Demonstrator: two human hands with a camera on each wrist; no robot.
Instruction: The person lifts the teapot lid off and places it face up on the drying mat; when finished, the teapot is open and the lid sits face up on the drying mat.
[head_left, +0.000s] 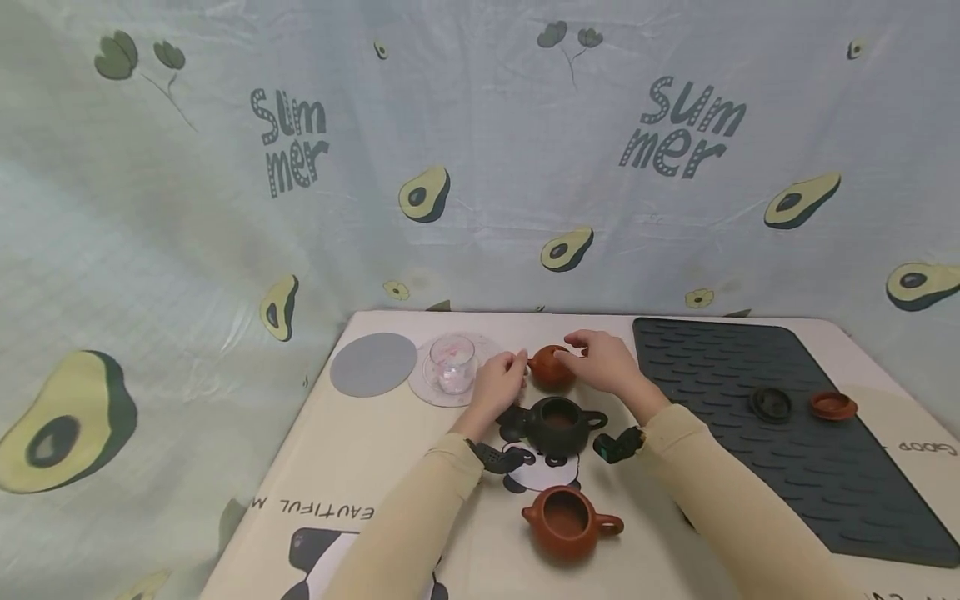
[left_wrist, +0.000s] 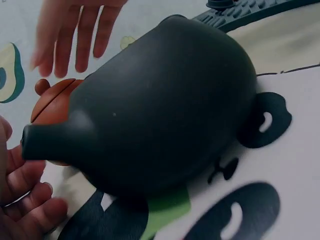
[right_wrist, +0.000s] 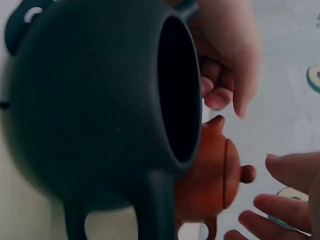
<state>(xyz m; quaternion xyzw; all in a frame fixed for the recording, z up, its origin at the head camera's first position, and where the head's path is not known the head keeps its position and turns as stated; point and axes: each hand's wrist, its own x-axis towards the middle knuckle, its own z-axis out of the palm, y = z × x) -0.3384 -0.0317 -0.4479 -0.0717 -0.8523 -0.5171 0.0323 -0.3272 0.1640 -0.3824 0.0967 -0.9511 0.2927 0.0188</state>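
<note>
A lidded reddish-brown teapot (head_left: 552, 367) stands at the back of the table, its round lid knob (right_wrist: 247, 174) showing in the right wrist view. My right hand (head_left: 603, 360) hovers beside that knob with fingers spread, holding nothing. By the spout is my left hand (head_left: 500, 382), its fingers loosely bent and nothing in them. Nearer to me stands a black teapot (head_left: 558, 427) without a lid, between my wrists; it hides part of the reddish-brown one in both wrist views. Closest to me is an open reddish-brown teapot (head_left: 566, 525), handle to the right.
To the right lies a dark ridged mat (head_left: 738, 475) bearing a black lid (head_left: 771, 404) and a reddish-brown lid (head_left: 833, 406). At the back left, a clear glass cup (head_left: 453, 363) stands on a round translucent mat (head_left: 427, 385), beside a grey disc (head_left: 373, 364). A printed curtain hangs behind.
</note>
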